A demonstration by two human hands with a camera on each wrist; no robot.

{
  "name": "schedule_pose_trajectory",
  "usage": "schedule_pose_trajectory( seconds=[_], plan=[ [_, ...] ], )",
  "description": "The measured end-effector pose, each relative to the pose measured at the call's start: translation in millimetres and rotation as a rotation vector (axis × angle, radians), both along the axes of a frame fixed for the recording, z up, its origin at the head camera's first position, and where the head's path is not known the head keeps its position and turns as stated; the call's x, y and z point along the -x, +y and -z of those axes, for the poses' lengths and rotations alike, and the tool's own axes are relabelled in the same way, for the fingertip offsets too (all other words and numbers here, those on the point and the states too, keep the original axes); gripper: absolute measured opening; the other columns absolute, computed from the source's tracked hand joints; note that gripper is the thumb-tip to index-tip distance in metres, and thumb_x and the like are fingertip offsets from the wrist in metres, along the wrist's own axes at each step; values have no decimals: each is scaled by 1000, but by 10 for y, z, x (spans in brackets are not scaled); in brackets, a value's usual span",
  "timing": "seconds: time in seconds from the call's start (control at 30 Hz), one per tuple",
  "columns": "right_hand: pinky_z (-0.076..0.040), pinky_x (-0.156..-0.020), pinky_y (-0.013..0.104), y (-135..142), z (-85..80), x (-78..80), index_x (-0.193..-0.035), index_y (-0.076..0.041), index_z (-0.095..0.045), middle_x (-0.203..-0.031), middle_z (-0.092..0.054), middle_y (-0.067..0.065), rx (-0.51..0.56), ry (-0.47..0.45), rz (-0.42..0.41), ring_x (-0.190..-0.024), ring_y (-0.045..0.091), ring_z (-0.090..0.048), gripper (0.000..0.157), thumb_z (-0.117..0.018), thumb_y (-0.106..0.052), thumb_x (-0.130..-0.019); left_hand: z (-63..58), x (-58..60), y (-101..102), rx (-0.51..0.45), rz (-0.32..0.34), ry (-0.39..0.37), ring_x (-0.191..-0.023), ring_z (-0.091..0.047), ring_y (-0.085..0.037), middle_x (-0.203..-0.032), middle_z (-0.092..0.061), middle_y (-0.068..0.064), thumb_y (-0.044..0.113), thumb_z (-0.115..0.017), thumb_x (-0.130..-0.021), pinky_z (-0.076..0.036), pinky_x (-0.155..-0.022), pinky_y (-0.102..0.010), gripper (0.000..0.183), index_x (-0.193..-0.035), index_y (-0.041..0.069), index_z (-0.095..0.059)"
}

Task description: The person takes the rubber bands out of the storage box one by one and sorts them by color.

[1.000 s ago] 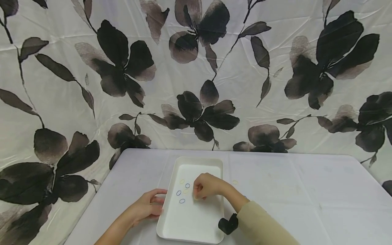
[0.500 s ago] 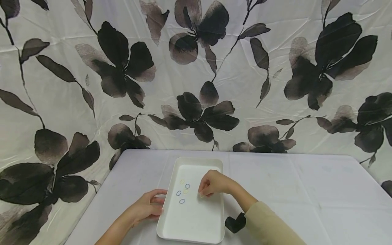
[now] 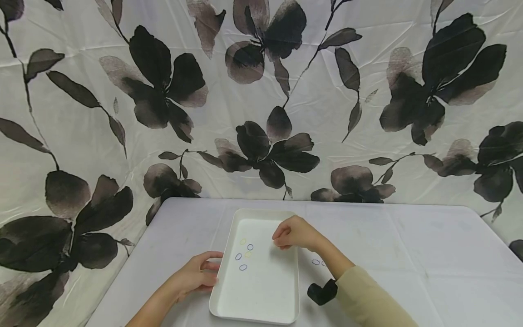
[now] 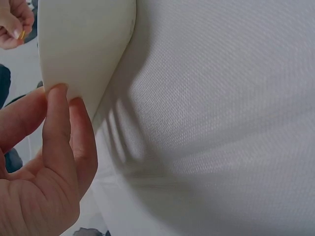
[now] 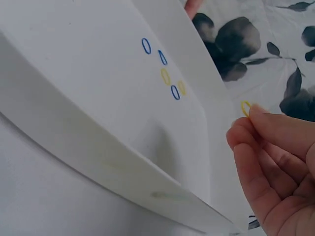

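Observation:
A white tray (image 3: pixel 255 295) lies on the table, holding three blue rubber bands (image 5: pixel 146 46) and two yellow rubber bands (image 5: pixel 165 76) near its left side. My right hand (image 3: pixel 296 234) is above the tray's right part. Between its thumb and index finger it pinches another yellow rubber band (image 5: pixel 246 109), clear in the right wrist view. My left hand (image 3: pixel 198 274) touches the tray's left side with slightly bent fingers. In the left wrist view those fingertips (image 4: pixel 58 91) rest against the outer wall, while the tray's inside is hidden.
Two blue rubber bands (image 3: pixel 315 262) lie on the white tablecloth (image 3: pixel 392 254) right of the tray, one partly behind the right forearm. A black object (image 3: pixel 323 292) sits at the right wrist. A floral curtain (image 3: pixel 261 100) hangs behind the table.
My right hand has lifted and moved right and toward the tray's far side with the yellow rubber band. Two blue bands now show beside the forearm. The left hand stays put.

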State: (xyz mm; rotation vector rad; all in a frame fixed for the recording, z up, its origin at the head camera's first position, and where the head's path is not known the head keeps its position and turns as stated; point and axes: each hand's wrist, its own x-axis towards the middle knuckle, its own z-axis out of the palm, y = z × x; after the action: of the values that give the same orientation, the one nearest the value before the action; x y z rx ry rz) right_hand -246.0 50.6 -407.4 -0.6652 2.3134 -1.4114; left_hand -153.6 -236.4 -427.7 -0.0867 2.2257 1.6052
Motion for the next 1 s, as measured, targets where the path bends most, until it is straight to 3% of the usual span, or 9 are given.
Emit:
schedule_pose_trajectory(
  seconds=[0.5, 0.8, 1.0],
  plan=[
    [-55, -62, 33, 272, -28, 80, -86, 9, -65, -74, -67, 13, 109, -67, 94, -63, 17, -64, 11, -68, 0, -81, -35, -8, 1, 7, 0, 0, -79, -60, -20, -107, -58, -16, -10, -63, -74, -53, -65, -35, 64, -134, -4, -39],
    [-55, -67, 40, 436, -29, 117, -88, 8, -64, -75, -67, 12, 90, -58, 148, -66, 19, -65, 10, -66, 0, -83, -28, -3, -3, 1, -2, -7, -79, -59, -20, -107, -58, -16, -10, -64, -74, -53, -65, -35, 65, -134, -3, -39],
    [-55, -66, 37, 555, -13, 135, -89, 9, -65, -75, -67, 12, 90, -48, 183, -65, 19, -64, 12, -67, -1, -83, -26, -1, -3, -3, 4, -6, -80, -59, -20, -107, -57, -16, -10, -64, -74, -54, -65, -35, 65, -134, -4, -39]
  ],
)
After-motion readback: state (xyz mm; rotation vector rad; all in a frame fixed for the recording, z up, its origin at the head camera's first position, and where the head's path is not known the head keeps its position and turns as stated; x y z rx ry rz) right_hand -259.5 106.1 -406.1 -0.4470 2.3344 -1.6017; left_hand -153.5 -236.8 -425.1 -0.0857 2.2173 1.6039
